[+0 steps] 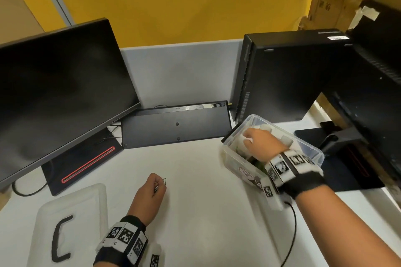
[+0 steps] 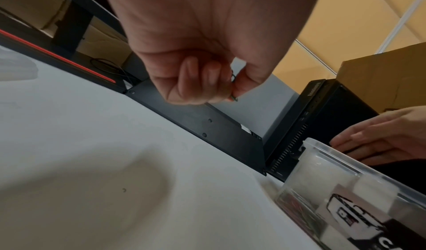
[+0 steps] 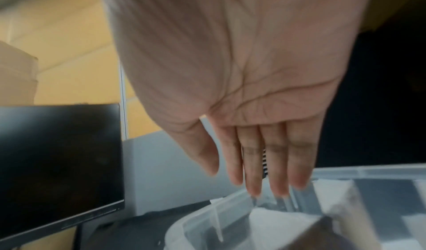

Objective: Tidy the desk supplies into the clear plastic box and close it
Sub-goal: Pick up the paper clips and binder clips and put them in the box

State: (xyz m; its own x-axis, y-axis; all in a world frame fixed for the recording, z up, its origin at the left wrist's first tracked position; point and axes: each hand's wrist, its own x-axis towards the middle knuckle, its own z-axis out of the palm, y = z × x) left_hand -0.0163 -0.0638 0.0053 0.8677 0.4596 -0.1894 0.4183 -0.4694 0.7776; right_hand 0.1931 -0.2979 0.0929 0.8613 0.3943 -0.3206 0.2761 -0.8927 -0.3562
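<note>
The clear plastic box (image 1: pixel 233 154) stands at the right of the white desk, filled with white packets and other supplies. My right hand (image 1: pixel 258 143) reaches into it with straight fingers (image 3: pixel 253 177) above a white packet (image 3: pixel 276 223). My left hand (image 1: pixel 152 188) hovers over the middle of the desk, its curled fingers pinching paper clips (image 1: pixel 164 180), also seen as thin wire paper clips (image 2: pixel 233 88) between thumb and fingers. The box's clear lid (image 1: pixel 71 221) with a black handle lies at the near left. The clear box wall (image 2: pixel 334 190) shows in the left wrist view.
A dark monitor (image 1: pixel 58 93) on a red-striped base stands at the left. A black keyboard (image 1: pixel 175 123) leans upside down against the grey partition. A black computer tower (image 1: pixel 282 76) stands behind the box, and a second monitor stand (image 1: pixel 338 143) is at the right.
</note>
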